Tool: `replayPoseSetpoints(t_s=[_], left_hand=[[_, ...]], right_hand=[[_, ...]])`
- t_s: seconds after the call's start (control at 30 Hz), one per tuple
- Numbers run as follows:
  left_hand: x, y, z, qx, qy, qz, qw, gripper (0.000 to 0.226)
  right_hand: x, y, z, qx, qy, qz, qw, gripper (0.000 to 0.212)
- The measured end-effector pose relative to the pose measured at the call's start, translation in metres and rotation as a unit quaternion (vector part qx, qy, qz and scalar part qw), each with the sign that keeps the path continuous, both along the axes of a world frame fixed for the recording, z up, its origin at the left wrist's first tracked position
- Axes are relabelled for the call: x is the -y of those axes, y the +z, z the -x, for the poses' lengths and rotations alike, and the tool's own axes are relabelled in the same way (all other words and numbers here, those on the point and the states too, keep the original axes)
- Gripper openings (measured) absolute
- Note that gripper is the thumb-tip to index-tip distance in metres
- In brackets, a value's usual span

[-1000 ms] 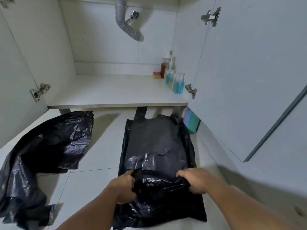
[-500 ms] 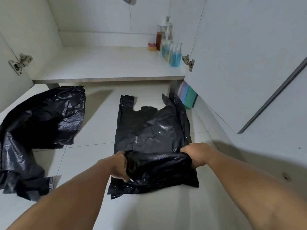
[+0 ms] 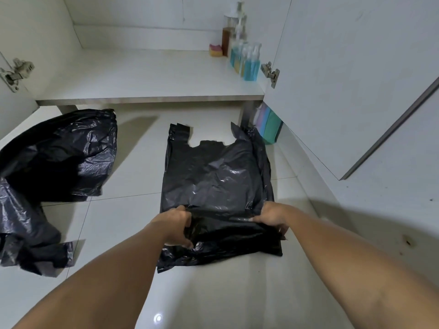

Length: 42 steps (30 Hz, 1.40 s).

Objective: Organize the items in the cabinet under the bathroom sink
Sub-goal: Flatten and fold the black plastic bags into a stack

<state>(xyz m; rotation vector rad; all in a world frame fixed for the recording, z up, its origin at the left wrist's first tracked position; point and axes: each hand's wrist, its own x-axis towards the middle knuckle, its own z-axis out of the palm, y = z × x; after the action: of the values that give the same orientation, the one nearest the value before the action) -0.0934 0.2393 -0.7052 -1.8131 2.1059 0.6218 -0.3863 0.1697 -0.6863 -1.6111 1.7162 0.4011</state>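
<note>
Both hands grip the black plastic bag (image 3: 215, 176) flat on the floor (image 3: 123, 222): left hand (image 3: 174, 225) and right hand (image 3: 270, 216) pinch its folded near edge.

The cabinet shelf (image 3: 142, 74) offers reach across its left and middle. Bottles of blue liquid (image 3: 249, 65) and a sponge (image 3: 215, 50) crowd its right rear corner beside the open door (image 3: 344, 67). Below, a strip of floor tile (image 3: 137, 167) runs between the crumpled black bag (image 3: 59, 157) and the flat black bag (image 3: 213, 176).
</note>
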Motion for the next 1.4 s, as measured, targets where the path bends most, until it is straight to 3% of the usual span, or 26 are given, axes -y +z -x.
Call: replayPoseSetpoints(t_s=[0.17,0.3,0.37,0.43,0.5,0.57,0.63,0.8,1.0,1.2,1.3,1.4], left_hand=[[0.002,-0.007,-0.001,0.035,-0.027,-0.018,0.999,0.093],[0.004,-0.010,-0.002,0.046,-0.040,-0.029,0.998,0.108],[0.006,-0.010,-0.001,0.034,-0.035,-0.037,0.998,0.109],[0.007,-0.010,0.000,0.024,-0.025,-0.043,0.998,0.111],[0.007,-0.010,0.002,0.023,-0.022,-0.046,0.998,0.114],[0.006,-0.009,0.004,0.028,-0.024,-0.047,0.998,0.114],[0.006,-0.010,0.006,0.028,-0.025,-0.044,0.998,0.111],[0.009,-0.007,0.008,0.030,-0.017,-0.054,0.998,0.109],[0.022,-0.001,0.028,0.021,-0.007,0.078,0.997,0.079],[0.037,-0.014,0.044,0.013,0.001,0.010,1.000,0.119],[0.038,-0.024,0.041,0.007,-0.001,-0.027,1.000,0.129],[0.038,-0.031,0.038,0.001,0.002,-0.029,1.000,0.131]], right_hand=[[0.012,-0.003,0.001,0.094,-0.118,0.044,0.988,0.033],[0.014,-0.003,0.009,0.041,-0.113,0.106,0.987,0.030],[0.012,-0.005,0.010,0.040,-0.134,0.069,0.988,0.026],[0.009,-0.004,0.007,0.050,-0.160,-0.015,0.986,0.037],[0.009,-0.005,0.003,0.081,-0.168,-0.027,0.982,0.034],[0.013,-0.005,0.001,0.080,-0.141,0.043,0.986,0.027],[0.017,-0.004,0.002,0.042,-0.102,0.104,0.988,0.037],[0.014,-0.010,0.008,-0.088,0.012,0.152,0.984,0.050],[0.018,-0.014,-0.001,-0.013,0.112,0.228,0.967,0.032],[0.013,-0.031,-0.026,-0.034,0.276,0.205,0.938,0.065],[0.017,-0.040,-0.032,-0.042,0.295,0.161,0.941,0.070],[0.030,-0.046,-0.025,-0.066,0.253,0.141,0.955,0.068]])
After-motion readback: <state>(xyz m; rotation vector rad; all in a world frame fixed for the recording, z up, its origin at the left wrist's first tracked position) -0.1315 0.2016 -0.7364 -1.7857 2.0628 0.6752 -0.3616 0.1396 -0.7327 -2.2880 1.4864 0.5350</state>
